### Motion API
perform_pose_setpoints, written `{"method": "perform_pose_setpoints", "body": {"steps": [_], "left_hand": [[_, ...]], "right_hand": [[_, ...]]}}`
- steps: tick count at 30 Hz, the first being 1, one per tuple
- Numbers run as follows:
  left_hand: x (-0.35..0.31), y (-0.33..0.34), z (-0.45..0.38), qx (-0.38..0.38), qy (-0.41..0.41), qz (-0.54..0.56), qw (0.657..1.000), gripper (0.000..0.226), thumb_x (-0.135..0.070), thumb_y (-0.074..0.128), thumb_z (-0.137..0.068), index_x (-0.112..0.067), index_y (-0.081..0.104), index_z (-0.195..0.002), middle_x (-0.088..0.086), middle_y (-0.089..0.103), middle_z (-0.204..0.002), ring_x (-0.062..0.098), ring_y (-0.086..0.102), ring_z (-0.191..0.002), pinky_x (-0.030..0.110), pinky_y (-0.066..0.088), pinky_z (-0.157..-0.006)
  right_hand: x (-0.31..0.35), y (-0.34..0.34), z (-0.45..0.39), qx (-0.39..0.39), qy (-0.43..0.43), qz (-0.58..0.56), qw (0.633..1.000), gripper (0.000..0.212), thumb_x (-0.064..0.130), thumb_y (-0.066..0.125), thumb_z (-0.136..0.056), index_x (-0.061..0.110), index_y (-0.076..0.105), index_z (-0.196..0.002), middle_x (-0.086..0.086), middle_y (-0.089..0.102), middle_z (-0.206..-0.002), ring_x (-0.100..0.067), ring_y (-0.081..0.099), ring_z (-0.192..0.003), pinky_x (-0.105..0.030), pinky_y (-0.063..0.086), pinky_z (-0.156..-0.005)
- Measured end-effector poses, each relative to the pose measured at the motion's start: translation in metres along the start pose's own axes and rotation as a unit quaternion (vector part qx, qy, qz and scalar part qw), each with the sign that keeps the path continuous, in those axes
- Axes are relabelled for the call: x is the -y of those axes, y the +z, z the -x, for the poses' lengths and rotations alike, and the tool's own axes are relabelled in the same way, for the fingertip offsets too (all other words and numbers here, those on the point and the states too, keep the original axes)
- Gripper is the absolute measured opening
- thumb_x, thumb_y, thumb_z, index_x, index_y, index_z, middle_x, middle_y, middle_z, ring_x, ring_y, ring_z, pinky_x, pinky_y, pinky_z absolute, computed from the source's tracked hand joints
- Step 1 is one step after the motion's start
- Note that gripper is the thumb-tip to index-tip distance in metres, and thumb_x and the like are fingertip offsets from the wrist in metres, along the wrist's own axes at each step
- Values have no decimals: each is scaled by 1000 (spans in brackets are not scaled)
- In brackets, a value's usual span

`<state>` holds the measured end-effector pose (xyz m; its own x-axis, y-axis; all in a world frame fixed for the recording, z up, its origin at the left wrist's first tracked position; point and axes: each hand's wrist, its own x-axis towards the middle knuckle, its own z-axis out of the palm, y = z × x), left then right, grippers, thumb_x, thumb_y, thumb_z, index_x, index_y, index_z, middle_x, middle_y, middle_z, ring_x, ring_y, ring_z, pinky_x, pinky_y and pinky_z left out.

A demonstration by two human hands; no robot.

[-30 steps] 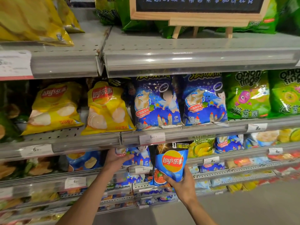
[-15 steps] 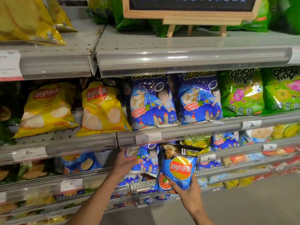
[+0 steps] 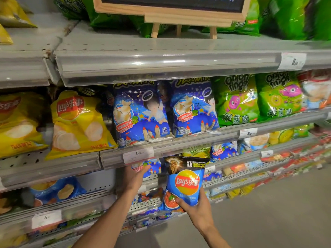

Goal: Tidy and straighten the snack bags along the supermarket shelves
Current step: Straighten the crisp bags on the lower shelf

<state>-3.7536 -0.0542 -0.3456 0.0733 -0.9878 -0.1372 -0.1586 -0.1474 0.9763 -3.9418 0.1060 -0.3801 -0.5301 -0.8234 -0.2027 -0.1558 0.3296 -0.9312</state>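
Observation:
My right hand (image 3: 196,207) grips the bottom of a blue Lay's bag (image 3: 185,181) and holds it upright in front of the third shelf. My left hand (image 3: 135,178) reaches under the shelf edge and holds a dark blue snack bag (image 3: 152,166) standing on that shelf; its fingers curl on the bag's left side. Above, two dark blue angel-print bags (image 3: 141,115) stand side by side, with yellow Lay's bags (image 3: 77,122) leaning to their left.
Green onion-ring bags (image 3: 236,101) fill the shelf to the right. A wooden-framed chalkboard sign (image 3: 172,9) stands on the top shelf. Another blue Lay's bag (image 3: 55,189) lies at lower left. Grey floor (image 3: 268,212) runs along the right.
The view has shifted closer and a little right. My right hand keeps the blue Lay's bag, slightly lower. My left hand stays on the dark blue bag under the shelf edge.

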Motion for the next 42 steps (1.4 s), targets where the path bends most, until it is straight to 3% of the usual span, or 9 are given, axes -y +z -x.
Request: {"method": "perform_pose_setpoints", "body": {"steps": [3, 10, 15, 18, 20, 23, 30, 36, 42], "left_hand": [[5, 7, -5, -6, -25, -8, 1000, 50, -16, 88, -73, -11, 62, -115, 1, 66, -107, 19, 62, -99, 29, 45, -87], [15, 10, -9, 27, -35, -45, 998, 68, -15, 82, -80, -10, 45, -136, -3, 47, -122, 12, 44, -112, 24, 33, -95], [9, -5, -10, 136, -42, -92, 986, 70, 6, 79, -77, 2, 42, -136, 21, 57, -129, 26, 56, -112, 34, 44, -101], [13, -34, 1, 137, 4, -155, 978, 78, 0, 79, -79, -6, 38, -146, 13, 51, -142, 22, 50, -124, 33, 40, -106], [21, -65, 10, 43, 103, -320, 941, 63, -17, 74, -87, -11, 47, -144, 7, 51, -142, 25, 46, -131, 35, 35, -108], [38, -115, 27, -38, 208, -450, 867, 42, -16, 73, -85, -10, 65, -126, 9, 63, -120, 27, 57, -111, 42, 46, -99], [49, -190, 63, -6, 169, -601, 781, 56, -26, 87, -63, -3, 73, -111, 14, 68, -113, 32, 66, -104, 43, 56, -89], [58, -208, 66, 31, 123, -634, 763, 69, -39, 39, -100, -11, 13, -157, 7, 14, -162, 25, 13, -149, 43, 3, -124], [58, -211, 60, 79, 88, -623, 773, 87, -44, 50, -95, -11, -1, -158, 5, 1, -165, 25, 2, -152, 44, -1, -124]], "right_hand": [[1, -1, -1, 1, -10, 10, 1000, 63, 30, 98, -63, 32, 60, -113, 6, 73, -107, -11, 71, -98, -37, 63, -83], [4, 1, 1, 20, -16, 30, 999, 66, 30, 97, -64, 32, 58, -116, 7, 71, -111, -9, 70, -100, -28, 62, -81], [12, 16, 7, 30, -30, 41, 998, 65, 31, 97, -63, 32, 59, -115, 11, 72, -108, -1, 69, -96, -18, 58, -75], [23, 38, 12, 52, -42, 48, 997, 64, 36, 97, -61, 34, 59, -112, 13, 72, -105, 1, 69, -94, -18, 58, -75], [31, 57, 16, 73, -51, 53, 995, 65, 38, 97, -60, 33, 59, -113, 12, 72, -105, 4, 68, -93, -15, 57, -74], [45, 91, 23, 104, -69, 58, 991, 67, 41, 97, -60, 35, 59, -114, 17, 72, -103, 9, 66, -94, -12, 54, -73], [83, 165, 31, 144, -115, 81, 979, 57, 36, 96, -64, 37, 56, -105, 14, 71, -104, -2, 68, -95, -27, 57, -83], [113, 210, 13, 110, -118, 93, 982, 56, 40, 93, -70, 15, 60, -108, -4, 69, -105, -25, 65, -98, -47, 54, -86], [123, 249, -6, 69, -88, 145, 983, 52, 50, 90, -70, 11, 68, -97, -8, 71, -97, -30, 69, -92, -47, 56, -79]]}}
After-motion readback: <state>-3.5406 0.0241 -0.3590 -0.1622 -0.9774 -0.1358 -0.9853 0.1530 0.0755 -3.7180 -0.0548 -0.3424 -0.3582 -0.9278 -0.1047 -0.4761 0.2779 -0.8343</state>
